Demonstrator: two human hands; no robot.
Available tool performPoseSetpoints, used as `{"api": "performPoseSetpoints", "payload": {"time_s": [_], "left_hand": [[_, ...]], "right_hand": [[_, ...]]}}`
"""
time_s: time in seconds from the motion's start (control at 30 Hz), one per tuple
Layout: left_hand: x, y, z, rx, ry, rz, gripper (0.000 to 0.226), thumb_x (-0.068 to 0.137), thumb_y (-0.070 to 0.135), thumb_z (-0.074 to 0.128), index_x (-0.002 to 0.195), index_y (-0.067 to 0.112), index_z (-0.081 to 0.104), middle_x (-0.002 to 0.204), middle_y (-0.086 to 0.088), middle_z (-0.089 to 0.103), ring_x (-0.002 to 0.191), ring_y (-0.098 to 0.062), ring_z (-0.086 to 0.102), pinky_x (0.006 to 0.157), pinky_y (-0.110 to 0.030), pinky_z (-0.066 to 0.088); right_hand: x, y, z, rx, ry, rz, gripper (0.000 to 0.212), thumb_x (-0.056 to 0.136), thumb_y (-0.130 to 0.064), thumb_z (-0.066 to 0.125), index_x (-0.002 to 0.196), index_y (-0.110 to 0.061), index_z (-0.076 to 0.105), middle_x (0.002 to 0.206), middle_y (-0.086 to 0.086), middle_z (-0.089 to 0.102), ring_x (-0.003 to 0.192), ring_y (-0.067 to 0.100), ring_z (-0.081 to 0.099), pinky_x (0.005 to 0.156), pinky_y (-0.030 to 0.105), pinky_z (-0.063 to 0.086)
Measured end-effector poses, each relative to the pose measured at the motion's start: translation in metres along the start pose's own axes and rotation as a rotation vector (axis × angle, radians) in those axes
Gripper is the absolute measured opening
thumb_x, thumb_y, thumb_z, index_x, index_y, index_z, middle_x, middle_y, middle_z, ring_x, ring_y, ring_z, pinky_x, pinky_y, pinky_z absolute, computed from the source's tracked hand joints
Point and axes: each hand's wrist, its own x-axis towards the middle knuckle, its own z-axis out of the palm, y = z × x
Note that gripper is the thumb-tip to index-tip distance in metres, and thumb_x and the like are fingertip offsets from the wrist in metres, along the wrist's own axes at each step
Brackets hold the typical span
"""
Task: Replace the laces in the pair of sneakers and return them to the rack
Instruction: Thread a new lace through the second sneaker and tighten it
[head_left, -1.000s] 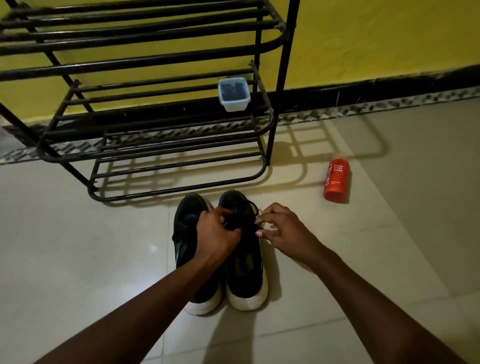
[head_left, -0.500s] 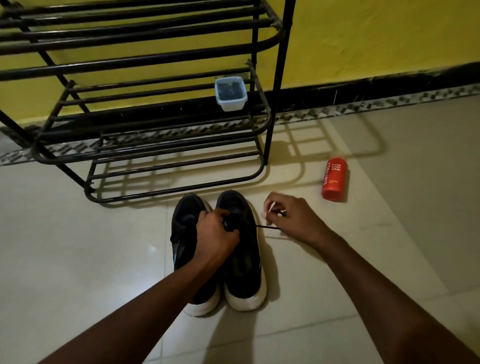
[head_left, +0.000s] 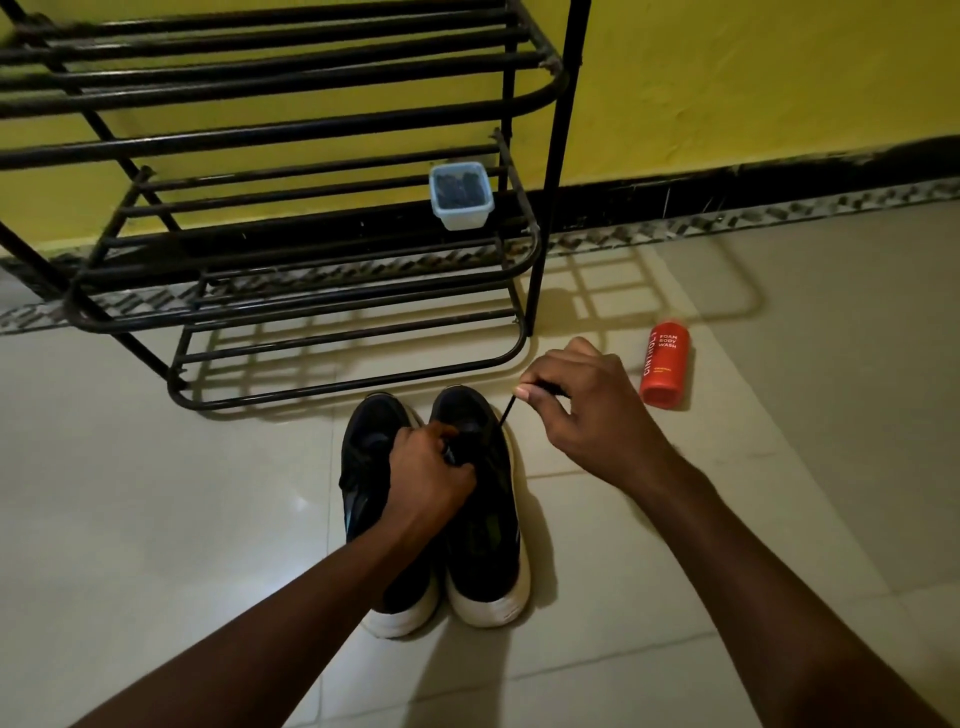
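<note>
Everything turns on the lace. It runs as a short, taut black line from the throat of the right sneaker up and away to that shoe's right, ending in my right hand. That hand is the nearer one to the free end. Its fingers are closed in a pinch, thumb against forefinger, with the lace caught between them, knuckles up and wrist low over the floor just off the sneaker's right flank.

My left hand lies across the sneaker's throat, fingers curled down into the tongue and eyelets and gripping there. Exactly what they hold beneath I cannot tell.

The sneaker's long axis runs straight from me toward the rack, white toe nearest me. So I judge the pull should carry on out to the sneaker's right while the left hand holds the shoe steady.

The left sneaker stands touching it on its left side. Beyond the sneaker's heel, on a rack shelf, is a blue tub. An orange bottle lies off to the right.
</note>
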Motion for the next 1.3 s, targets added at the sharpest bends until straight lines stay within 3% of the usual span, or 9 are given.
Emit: {"api": "performPoseSetpoints", "payload": {"time_s": [0.13, 0.23, 0.3, 0.67, 0.83, 0.97, 1.13, 1.23, 1.3], "left_hand": [[-0.004, 0.026, -0.019, -0.23, -0.009, 0.093, 0.046, 0.077, 0.008, 0.08, 0.12, 0.018, 0.067, 0.095, 0.007, 0.071, 0.082, -0.01, 0.072, 0.064, -0.018, 0.058], [-0.004, 0.052, -0.03, -0.504, -0.239, 0.168, 0.05, 0.081, 0.007, 0.083, 0.126, 0.019, 0.064, 0.093, 0.001, 0.073, 0.08, -0.009, 0.072, 0.057, -0.021, 0.055], [-0.001, 0.063, -0.034, -0.529, -0.233, 0.187, 0.031, 0.085, 0.011, 0.079, 0.114, 0.012, 0.068, 0.08, -0.003, 0.068, 0.064, -0.008, 0.064, 0.052, -0.018, 0.048], [0.02, 0.061, -0.049, -0.658, -0.146, 0.04, 0.009, 0.096, 0.012, 0.066, 0.1, 0.004, 0.067, 0.08, -0.002, 0.064, 0.068, -0.009, 0.062, 0.062, -0.024, 0.053], [0.023, 0.061, -0.048, -0.709, -0.142, -0.058, 0.01, 0.099, 0.012, 0.062, 0.103, 0.002, 0.063, 0.077, -0.005, 0.063, 0.069, -0.016, 0.066, 0.06, -0.024, 0.054], [0.018, 0.065, -0.047, -0.773, -0.185, -0.071, 0.013, 0.102, 0.012, 0.055, 0.108, 0.001, 0.06, 0.084, -0.013, 0.066, 0.077, -0.022, 0.072, 0.063, -0.024, 0.056], [-0.003, 0.046, -0.04, -0.446, -0.067, -0.034, 0.019, 0.095, 0.012, 0.067, 0.111, 0.016, 0.059, 0.1, -0.008, 0.07, 0.082, -0.016, 0.072, 0.063, -0.019, 0.055], [-0.025, 0.029, -0.032, 0.02, -0.099, 0.073, 0.034, 0.084, 0.015, 0.079, 0.106, 0.022, 0.054, 0.087, 0.008, 0.062, 0.074, -0.003, 0.061, 0.058, -0.009, 0.047], [-0.035, 0.02, -0.025, 0.099, -0.114, 0.146, 0.043, 0.081, 0.017, 0.081, 0.111, 0.024, 0.052, 0.092, 0.011, 0.059, 0.075, 0.001, 0.057, 0.058, -0.005, 0.046]], "right_hand": [[-0.003, -0.003, -0.004, 0.054, 0.058, 0.034, 0.009, 0.09, -0.028, 0.069, 0.087, -0.02, 0.069, 0.081, -0.013, 0.065, 0.083, 0.013, 0.062, 0.078, 0.051, 0.052], [-0.006, -0.006, -0.007, 0.128, 0.115, 0.082, 0.007, 0.094, -0.018, 0.069, 0.09, -0.012, 0.069, 0.078, -0.007, 0.067, 0.071, 0.01, 0.065, 0.069, 0.035, 0.053], [-0.009, -0.001, -0.005, 0.199, 0.143, 0.166, 0.006, 0.097, -0.015, 0.065, 0.095, -0.011, 0.068, 0.072, -0.01, 0.065, 0.063, 0.01, 0.066, 0.063, 0.027, 0.052], [-0.054, 0.041, 0.03, 0.045, -0.153, 0.286, 0.011, 0.097, -0.02, 0.061, 0.09, -0.014, 0.066, 0.084, -0.002, 0.061, 0.079, 0.017, 0.059, 0.074, 0.044, 0.051], [-0.059, 0.045, 0.033, -0.148, -0.341, 0.415, 0.015, 0.097, -0.028, 0.059, 0.105, -0.022, 0.071, 0.112, -0.006, 0.058, 0.11, 0.017, 0.052, 0.092, 0.043, 0.046], [-0.056, 0.043, 0.033, -0.129, -0.38, 0.414, 0.016, 0.097, -0.027, 0.06, 0.09, -0.016, 0.069, 0.092, 0.0, 0.057, 0.094, 0.023, 0.059, 0.08, 0.04, 0.05], [-0.057, 0.04, 0.044, -0.353, -0.462, 0.407, 0.018, 0.103, -0.026, 0.05, 0.088, -0.016, 0.054, 0.096, 0.011, 0.063, 0.091, 0.034, 0.065, 0.064, 0.034, 0.043], [-0.054, 0.038, 0.048, 0.008, -0.312, 0.604, 0.02, 0.1, -0.013, 0.052, 0.08, -0.009, 0.053, 0.082, 0.009, 0.067, 0.063, 0.032, 0.07, 0.053, 0.034, 0.053], [-0.049, 0.031, 0.046, 0.399, -0.147, 0.764, 0.017, 0.096, -0.005, 0.062, 0.079, -0.005, 0.059, 0.072, 0.018, 0.07, 0.054, 0.034, 0.07, 0.05, 0.033, 0.054]]}}
